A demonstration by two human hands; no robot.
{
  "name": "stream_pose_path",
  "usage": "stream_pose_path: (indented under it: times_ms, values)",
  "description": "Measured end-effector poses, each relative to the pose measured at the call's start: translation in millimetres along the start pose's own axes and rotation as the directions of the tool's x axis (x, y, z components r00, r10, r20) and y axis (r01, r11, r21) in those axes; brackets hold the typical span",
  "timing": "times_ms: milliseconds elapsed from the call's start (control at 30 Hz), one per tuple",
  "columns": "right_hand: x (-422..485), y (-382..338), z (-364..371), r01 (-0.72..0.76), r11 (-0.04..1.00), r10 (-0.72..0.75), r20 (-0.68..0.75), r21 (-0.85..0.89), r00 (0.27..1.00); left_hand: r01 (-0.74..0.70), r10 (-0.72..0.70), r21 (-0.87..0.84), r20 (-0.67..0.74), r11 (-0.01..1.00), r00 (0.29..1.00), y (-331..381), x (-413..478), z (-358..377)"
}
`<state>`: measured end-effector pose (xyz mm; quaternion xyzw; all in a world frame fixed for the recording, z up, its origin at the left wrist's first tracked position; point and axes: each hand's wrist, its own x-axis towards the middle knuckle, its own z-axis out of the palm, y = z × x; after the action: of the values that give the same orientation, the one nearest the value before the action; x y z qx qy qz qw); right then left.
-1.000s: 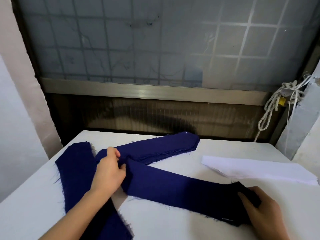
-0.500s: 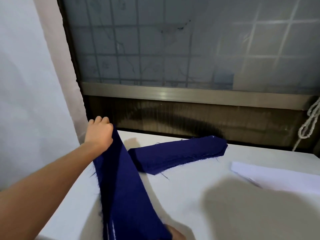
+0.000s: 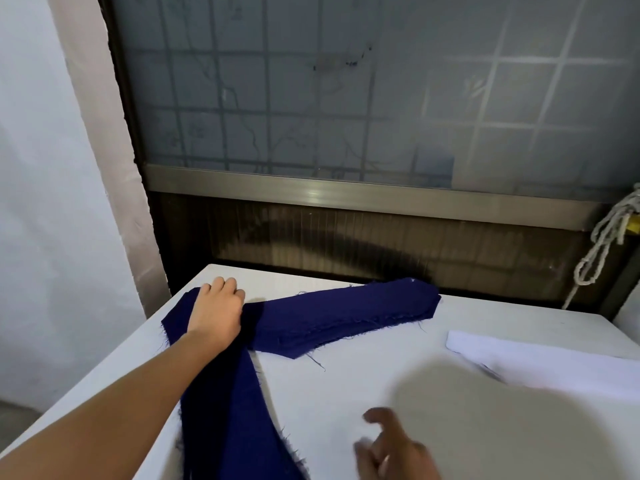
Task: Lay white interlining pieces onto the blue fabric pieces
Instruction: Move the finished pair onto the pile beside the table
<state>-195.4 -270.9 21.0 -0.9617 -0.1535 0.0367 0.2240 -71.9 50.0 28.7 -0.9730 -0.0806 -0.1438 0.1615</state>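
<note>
A long dark blue fabric strip [image 3: 225,410] runs from the table's far left corner down to the near edge. My left hand [image 3: 216,317] lies on its far end, fingers curled over the end of the cloth. A second blue fabric stack [image 3: 353,317] lies at an angle across the back of the table, its left end touching the strip. White interlining pieces [image 3: 540,362] lie in a stack at the right. My right hand [image 3: 391,448] is blurred at the near edge, fingers loosely spread, holding nothing.
The white table [image 3: 346,393] stands against a frosted window with a metal sill [image 3: 346,192]. A knotted white rope [image 3: 602,244] hangs at the right. A pale wall [image 3: 52,202] closes the left side, just past the table's left edge.
My left hand has lowered the lifted blue strip onto the table's far left corner. My right hand has let go of the strip's near end and moved right.
</note>
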Motion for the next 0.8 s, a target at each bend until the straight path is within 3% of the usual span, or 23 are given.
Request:
stream_pose_path:
  times_ms: [67,133,200,300,567,667,800]
  values:
    - [-1,27,-4,-0.113,0.985,0.139,-0.213,0.131,0.967,0.049,-0.043,-0.153,0.037,0.987,0.998,20,1,-5]
    - [1,62,-20,-0.144,0.987,0.118,-0.279,-0.074,0.953,0.134,-0.102,-0.25,0.139,0.959,0.985,38,3,-7]
    - [9,83,-25,-0.176,0.971,0.125,-0.284,-0.162,0.951,0.242,-0.178,-0.308,0.22,0.92,0.959,51,6,-6]
    - [4,137,-41,-0.256,0.954,0.206,-0.277,-0.157,0.938,0.333,-0.241,-0.357,0.278,0.873,0.93,59,9,-7]
    - [-4,148,-31,-0.236,0.96,0.179,-0.322,-0.148,0.93,0.185,-0.136,-0.206,0.233,0.961,0.963,71,8,-10]
    - [-4,149,-31,-0.236,0.959,0.172,-0.336,-0.16,0.926,0.11,-0.025,-0.355,0.235,0.928,0.972,76,6,-5]
    - [-5,152,-28,-0.215,0.969,0.159,-0.366,-0.119,0.917,0.125,-0.009,-0.499,0.23,0.858,0.973,80,6,-3]
